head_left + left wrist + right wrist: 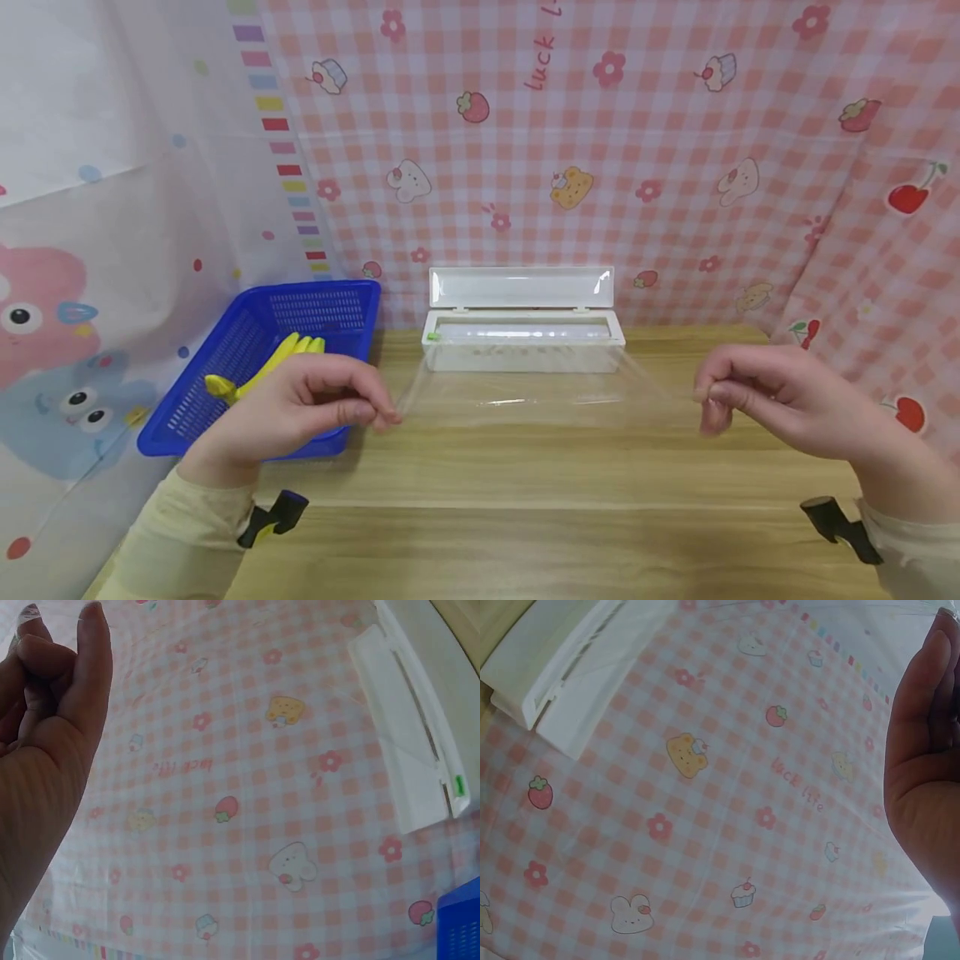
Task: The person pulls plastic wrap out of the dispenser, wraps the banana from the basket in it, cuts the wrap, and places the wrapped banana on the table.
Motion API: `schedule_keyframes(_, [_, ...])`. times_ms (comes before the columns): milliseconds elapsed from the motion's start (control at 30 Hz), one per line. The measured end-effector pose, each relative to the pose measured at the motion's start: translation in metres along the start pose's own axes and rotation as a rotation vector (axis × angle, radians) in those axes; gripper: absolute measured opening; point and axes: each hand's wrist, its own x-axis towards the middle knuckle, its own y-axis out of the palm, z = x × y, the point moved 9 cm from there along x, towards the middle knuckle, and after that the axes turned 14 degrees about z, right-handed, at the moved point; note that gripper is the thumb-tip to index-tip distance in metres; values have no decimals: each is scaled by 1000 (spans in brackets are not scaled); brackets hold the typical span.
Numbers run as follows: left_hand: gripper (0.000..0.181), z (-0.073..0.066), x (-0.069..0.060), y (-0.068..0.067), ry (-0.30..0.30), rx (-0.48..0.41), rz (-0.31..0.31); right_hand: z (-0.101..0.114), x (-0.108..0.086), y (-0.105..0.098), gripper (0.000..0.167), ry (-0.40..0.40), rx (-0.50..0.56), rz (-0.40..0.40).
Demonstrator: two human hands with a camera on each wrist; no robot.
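A clear sheet of plastic wrap (525, 402) stretches toward me from a white wrap dispenser box (525, 358), whose lid (521, 287) stands raised at the back. My left hand (315, 404) pinches one front corner of the sheet between thumb and fingers. At the opposite corner my right hand (780, 400) pinches the film in the same way. Inside the box a roll (525, 331) shows through its opening, and a small green piece (433, 337) sits at its left end. The wrist views show each hand (52, 697) (930, 727) only in part.
A blue plastic basket (258, 292) stands at the left, just behind my left hand, with yellow bananas (281, 354) in it. The wooden table (525, 533) runs back to a pink checked cloth (525, 150). A white printed cloth (112, 208) hangs at the left.
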Motion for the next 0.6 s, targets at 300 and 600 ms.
schedule_keyframes(300, [29,9,-5,24,116,-10,148,-13,-13,31,19,59,114,68])
schedule_keyframes(600, [27,37,-16,50,-20,-67,221,-33,-23,71,36,126,281,179])
